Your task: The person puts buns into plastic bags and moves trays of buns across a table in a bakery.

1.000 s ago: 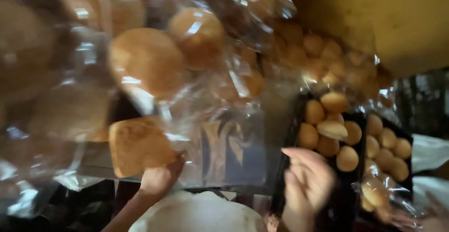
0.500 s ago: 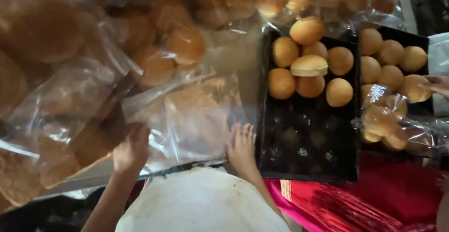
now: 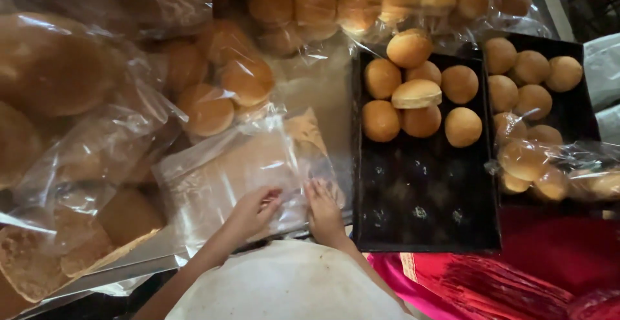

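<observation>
While both hands work clear plastic bag near me, I see left hand pinching its edge, right hand fingers flat steadying it; bun tray just right.

Beneath your hands a pale, flat work surface is carrying everything, showing bare only in a strip between the bags and the trays. A stack of clear, empty plastic bags is lying flat on it right in front of you. To their left, clear plastic bags of round brown buns are piling up, and more bagged buns are crowding the far edge. On the right a black rectangular baking tray is sitting on the surface, holding loose golden buns at its far end. Just beside it, a second black tray is resting, touching the first.
</observation>
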